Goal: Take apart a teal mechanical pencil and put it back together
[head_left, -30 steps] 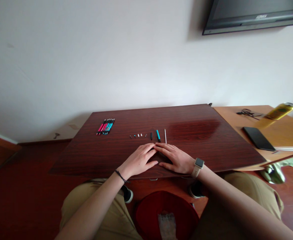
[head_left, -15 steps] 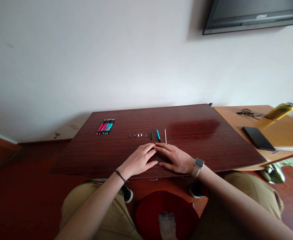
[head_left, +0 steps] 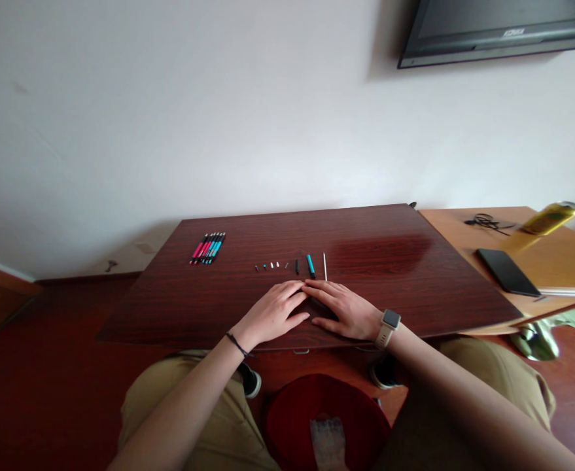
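My left hand (head_left: 278, 312) lies flat near the front edge of the dark wooden table (head_left: 365, 235), palm down, holding nothing. Its fingertips meet those of my right hand (head_left: 345, 309), which also rests flat with fingers outstretched and a watch on the wrist. Just beyond the hands is a row of separate pen parts: a white refill tube (head_left: 324, 266), a blue barrel piece (head_left: 311, 265), a black barrel piece (head_left: 297, 267), a small spring-like piece (head_left: 286, 265) and several tiny white, blue and dark pieces. Farther left, several pink and blue pens (head_left: 208, 248) lie side by side.
A lighter wooden surface (head_left: 454, 226) adjoins on the right. On it are a black phone (head_left: 507, 271), a coiled black cable (head_left: 486, 221) and a yellow can (head_left: 549, 218). A television (head_left: 503, 33) hangs on the wall. Below me is a red stool (head_left: 292, 418).
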`<state>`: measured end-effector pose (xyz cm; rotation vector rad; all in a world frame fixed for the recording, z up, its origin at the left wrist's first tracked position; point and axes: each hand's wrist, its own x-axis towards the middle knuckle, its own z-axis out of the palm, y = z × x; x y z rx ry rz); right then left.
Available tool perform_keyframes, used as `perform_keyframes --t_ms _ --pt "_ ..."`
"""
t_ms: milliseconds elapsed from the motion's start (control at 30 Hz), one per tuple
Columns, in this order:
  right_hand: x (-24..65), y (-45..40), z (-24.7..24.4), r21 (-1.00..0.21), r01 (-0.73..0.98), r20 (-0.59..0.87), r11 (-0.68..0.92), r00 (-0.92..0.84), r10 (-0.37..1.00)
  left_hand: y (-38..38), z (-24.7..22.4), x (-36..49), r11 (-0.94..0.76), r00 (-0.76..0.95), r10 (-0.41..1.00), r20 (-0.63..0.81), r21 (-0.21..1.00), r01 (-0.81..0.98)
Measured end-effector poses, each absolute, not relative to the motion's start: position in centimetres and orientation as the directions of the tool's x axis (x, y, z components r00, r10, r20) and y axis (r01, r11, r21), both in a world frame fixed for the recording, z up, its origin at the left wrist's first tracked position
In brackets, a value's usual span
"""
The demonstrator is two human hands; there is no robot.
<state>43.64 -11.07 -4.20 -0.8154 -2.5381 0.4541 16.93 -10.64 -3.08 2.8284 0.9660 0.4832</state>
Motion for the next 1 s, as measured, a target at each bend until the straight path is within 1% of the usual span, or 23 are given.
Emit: perform_keyframes --t_ms 100,167,267,367,467,567,733,867,1000 --pt "43.6 -11.0 -4.3 -0.397 0.491 0.309 0.776 -0.724 0.616 -9.9 -2.5 16.4 -0.771 0.701 0.634 0.327 0.194 0.606" --pt "43.7 -10.8 -4.3 -0.36 0.553 0.331 0.751 -0.678 0.657 -9.1 -2.0 15.6 -0.72 0.627 0.68 0.38 0.182 0.67" --pt "44.0 -10.4 -4.4 -0.336 0.666 0.337 0.666 -0.576 0.745 -7.7 -1.4 14.0 -0.627 0.512 0.739 0.437 0.171 0.76" --pt "44.5 -9.9 -4.9 -0.339 0.739 0.292 0.582 -0.505 0.812 -6.5 -1.3 12.7 -0.58 0.456 0.76 0.463 0.167 0.797" --pt "44.8 -9.4 -5.3 -0.344 0.776 0.242 0.53 -0.472 0.848 -5.7 -1.6 12.3 -0.567 0.447 0.767 0.46 0.162 0.808" --pt "44.8 -9.3 -5.5 -0.339 0.779 0.228 0.527 -0.475 0.85 -5.3 -1.9 12.6 -0.572 0.458 0.761 0.459 0.143 0.807" --pt "44.6 -9.3 -5.5 -0.318 0.789 0.256 0.526 -0.462 0.849 -4.3 -2.5 13.6 -0.614 0.513 0.729 0.453 0.104 0.782" --pt "44.7 -8.9 -5.6 -0.298 0.796 0.315 0.527 -0.439 0.841 -3.3 -3.1 14.2 -0.628 0.538 0.715 0.446 0.072 0.775" --pt "45.4 -8.4 -5.2 -0.298 0.82 0.337 0.488 -0.388 0.858 -2.7 -3.6 14.3 -0.629 0.547 0.714 0.437 0.06 0.775"
